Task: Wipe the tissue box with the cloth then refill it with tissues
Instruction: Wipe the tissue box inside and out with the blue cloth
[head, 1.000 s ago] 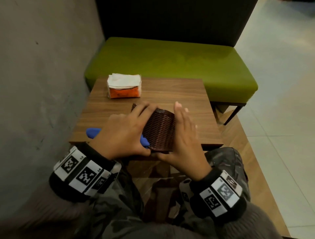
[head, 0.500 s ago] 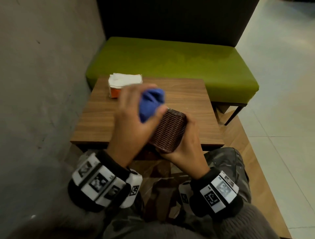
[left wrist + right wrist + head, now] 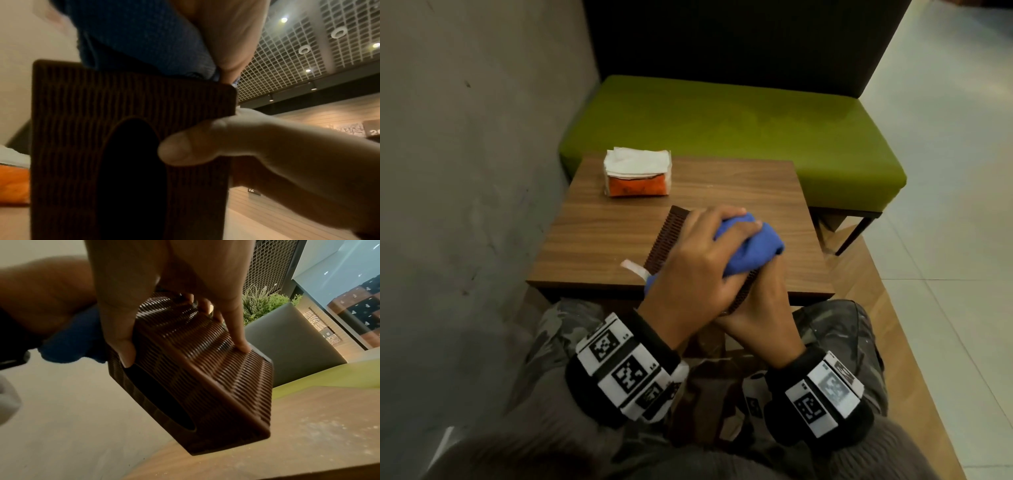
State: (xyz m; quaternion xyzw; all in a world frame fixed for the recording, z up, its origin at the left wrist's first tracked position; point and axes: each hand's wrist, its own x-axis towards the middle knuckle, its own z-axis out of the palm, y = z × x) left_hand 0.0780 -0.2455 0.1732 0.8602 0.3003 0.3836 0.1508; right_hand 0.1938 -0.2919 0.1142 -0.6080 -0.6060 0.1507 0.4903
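Note:
A dark brown woven tissue box (image 3: 667, 236) (image 3: 201, 379) is held tilted on its side above the near edge of the wooden table (image 3: 599, 240), its oval slot (image 3: 131, 175) dark. My left hand (image 3: 698, 260) grips a bunched blue cloth (image 3: 750, 246) (image 3: 141, 37) and presses it on the box's upper side. My right hand (image 3: 760, 301) grips the box from below, thumb (image 3: 117, 331) at the slot edge, fingers (image 3: 238, 337) on the far side. An orange pack with white tissues (image 3: 637, 173) lies at the table's far left.
A green bench seat (image 3: 739, 133) with a dark backrest stands behind the table. A grey wall (image 3: 465, 171) runs along the left. Tiled floor (image 3: 945, 205) lies to the right. My knees in camouflage trousers sit under the near table edge.
The left hand lifted the blue cloth off the table and brought it onto the box, then moved it right across the top. The right hand shifted under the box and tilted it.

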